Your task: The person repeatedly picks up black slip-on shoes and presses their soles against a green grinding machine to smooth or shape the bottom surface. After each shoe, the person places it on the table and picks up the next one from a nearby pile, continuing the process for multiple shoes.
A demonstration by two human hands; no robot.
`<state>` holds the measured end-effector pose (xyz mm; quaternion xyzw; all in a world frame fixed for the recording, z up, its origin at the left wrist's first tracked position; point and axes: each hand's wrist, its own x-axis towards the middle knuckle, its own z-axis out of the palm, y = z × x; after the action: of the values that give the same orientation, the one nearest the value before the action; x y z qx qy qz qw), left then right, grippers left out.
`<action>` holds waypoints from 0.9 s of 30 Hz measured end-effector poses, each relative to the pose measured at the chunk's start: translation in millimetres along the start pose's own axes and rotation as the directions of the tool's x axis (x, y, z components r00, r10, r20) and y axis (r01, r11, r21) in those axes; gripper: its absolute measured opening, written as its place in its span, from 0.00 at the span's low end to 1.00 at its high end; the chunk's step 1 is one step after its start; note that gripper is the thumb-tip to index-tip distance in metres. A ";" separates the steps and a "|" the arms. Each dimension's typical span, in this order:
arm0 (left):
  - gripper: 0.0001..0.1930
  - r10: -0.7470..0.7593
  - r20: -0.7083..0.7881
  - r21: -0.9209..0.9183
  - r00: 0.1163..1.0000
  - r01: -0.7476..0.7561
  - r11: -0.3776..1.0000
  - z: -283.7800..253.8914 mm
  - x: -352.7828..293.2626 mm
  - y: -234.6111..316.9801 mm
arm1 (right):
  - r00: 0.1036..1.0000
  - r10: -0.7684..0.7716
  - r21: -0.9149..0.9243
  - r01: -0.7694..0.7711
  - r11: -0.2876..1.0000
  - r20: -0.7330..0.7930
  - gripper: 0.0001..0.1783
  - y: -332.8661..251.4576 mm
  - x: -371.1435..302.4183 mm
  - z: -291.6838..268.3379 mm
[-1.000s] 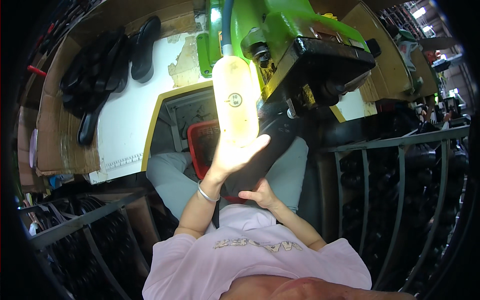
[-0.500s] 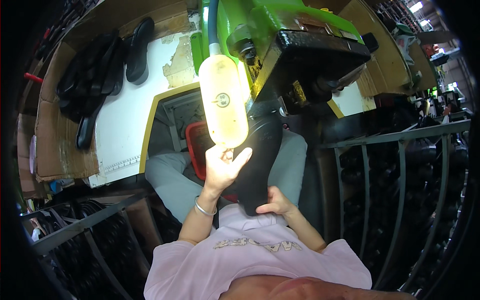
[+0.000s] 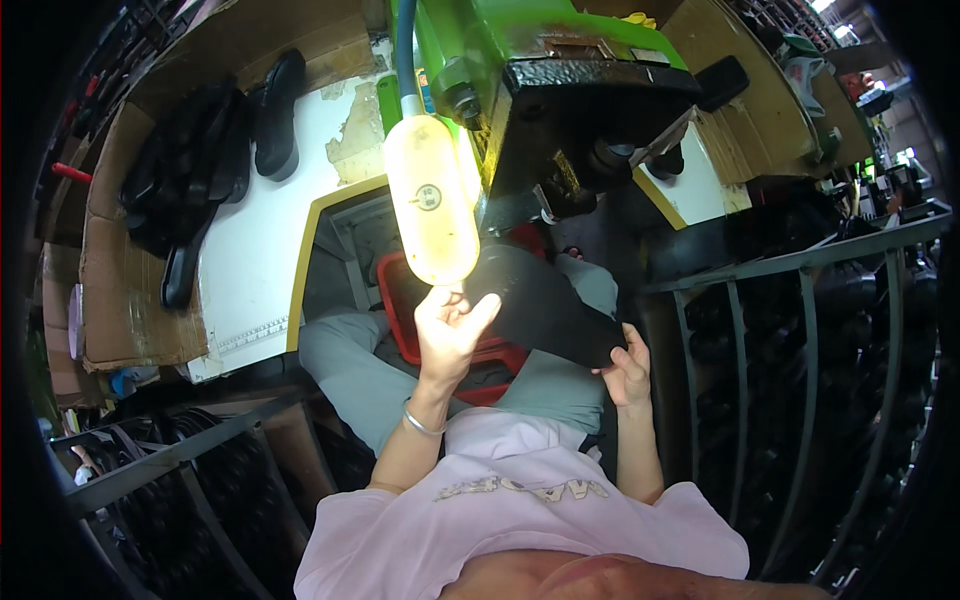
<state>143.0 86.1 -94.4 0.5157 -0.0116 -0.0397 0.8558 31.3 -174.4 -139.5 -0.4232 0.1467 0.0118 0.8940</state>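
Note:
A black shoe sole (image 3: 555, 312) slants above my lap, its far end at the head of a green and black machine (image 3: 590, 110). My right hand (image 3: 628, 372) pinches its near right end between thumb and fingers. On the sole's left edge my left hand (image 3: 448, 335) is closed, thumb laid toward the sole. A glowing yellow lamp (image 3: 432, 205) hangs right over that hand and hides some fingertips. Where the sole meets the machine is partly hidden by the lamp and the machine head.
A cardboard box (image 3: 130, 310) with black soles (image 3: 185, 170) stands on the white table (image 3: 250, 280) at left. Below the sole sits a red basket (image 3: 395, 290). Metal racks (image 3: 735, 320) filled with dark soles flank me. Another cardboard box (image 3: 770, 110) stands at right.
The sole has swung round, its near end moving from my waist out to the right. My right hand moved right and away from me with it. My left hand stays by the lamp.

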 end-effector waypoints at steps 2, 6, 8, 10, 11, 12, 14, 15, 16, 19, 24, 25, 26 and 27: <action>0.08 0.014 0.039 0.023 0.999 -0.015 1.000 8.8 6.1 -0.3 | 0.997 -0.049 0.014 0.051 0.999 -0.067 0.27 5.1 2.4 1.4; 0.07 0.082 0.066 -0.031 0.994 -0.080 0.996 33.9 22.5 1.3 | 0.999 -0.031 -0.047 0.030 0.998 -0.023 0.31 13.7 3.0 -6.2; 0.06 0.135 0.015 0.006 0.991 -0.135 0.991 36.2 26.9 1.5 | 1.000 0.001 -0.088 -0.002 0.996 -0.008 0.30 19.5 1.1 -16.8; 0.06 0.142 0.002 0.007 0.990 -0.142 0.990 33.6 28.9 1.6 | 0.999 0.019 -0.157 -0.012 0.988 0.045 0.30 23.6 -2.2 -26.7; 0.06 0.114 0.027 0.033 0.993 -0.114 0.993 31.0 26.3 4.6 | 0.997 -0.055 -0.187 0.062 0.980 0.045 0.30 25.8 -3.1 -31.8; 0.07 0.101 0.012 0.032 0.995 -0.102 0.994 20.7 23.3 0.9 | 0.998 -0.052 -0.179 0.057 0.982 0.032 0.30 22.1 -1.3 -26.4; 0.08 0.069 -0.003 0.027 0.998 -0.069 0.997 1.7 19.3 -14.1 | 0.999 -0.054 -0.160 0.052 0.986 -0.007 0.31 3.4 1.3 -10.4; 0.11 0.072 0.021 -0.042 0.997 -0.071 0.997 2.8 18.4 -9.2 | 0.989 -0.108 -0.119 0.097 0.988 -0.098 0.31 -3.0 4.2 -7.4; 0.14 0.074 0.012 -0.064 0.997 -0.073 0.995 4.3 17.5 -2.6 | 0.983 -0.140 -0.101 0.128 0.987 -0.122 0.31 -14.2 10.8 0.6; 0.15 0.028 0.110 -0.019 0.994 -0.026 0.999 -1.3 19.0 10.3 | 0.947 -0.287 -0.114 0.272 0.956 -0.144 0.33 -43.4 40.6 21.3; 0.17 0.045 0.161 0.035 0.986 -0.051 0.998 0.5 25.0 2.5 | 0.882 -0.469 -0.244 0.466 0.850 0.053 0.33 -93.6 80.8 22.9; 0.15 0.078 0.139 0.052 0.987 -0.086 0.995 5.1 29.3 -1.7 | 0.867 -0.498 -0.292 0.480 0.827 0.015 0.33 -101.3 87.9 27.0; 0.14 0.088 0.104 0.017 0.991 -0.091 0.996 10.7 31.7 -3.9 | 0.869 -0.493 -0.313 0.478 0.821 0.032 0.31 -108.0 96.9 29.5; 0.12 0.099 0.069 -0.022 0.993 -0.097 0.995 20.8 34.8 -1.5 | 0.863 -0.504 -0.331 0.488 0.808 0.043 0.30 -114.9 106.1 34.7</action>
<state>176.4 64.3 -86.7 0.5047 -0.0666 -0.0159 0.8606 158.3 -232.7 -61.1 -0.5907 0.0479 -0.2073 0.7783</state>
